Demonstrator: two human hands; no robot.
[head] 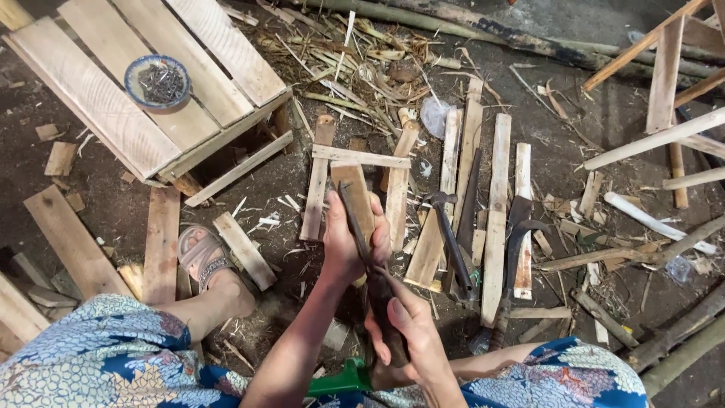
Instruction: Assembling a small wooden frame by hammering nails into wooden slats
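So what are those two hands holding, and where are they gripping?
Left hand grips a short pale wooden slat near its lower end; right hand holds a dark-bladed knife by its brown handle.

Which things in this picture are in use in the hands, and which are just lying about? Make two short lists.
In use: left hand gripping a wooden slat; right hand holding a long blade against it.

Lying about: hammer, sickle, bowl of nails on a slatted crate, loose slats.

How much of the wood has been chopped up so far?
Done: many split slats lie on the ground, and a slatted crate stands nailed together. In hand: the left hand steadies a wood piece while the right hand works a blade along it. Left: uncut boards and poles.
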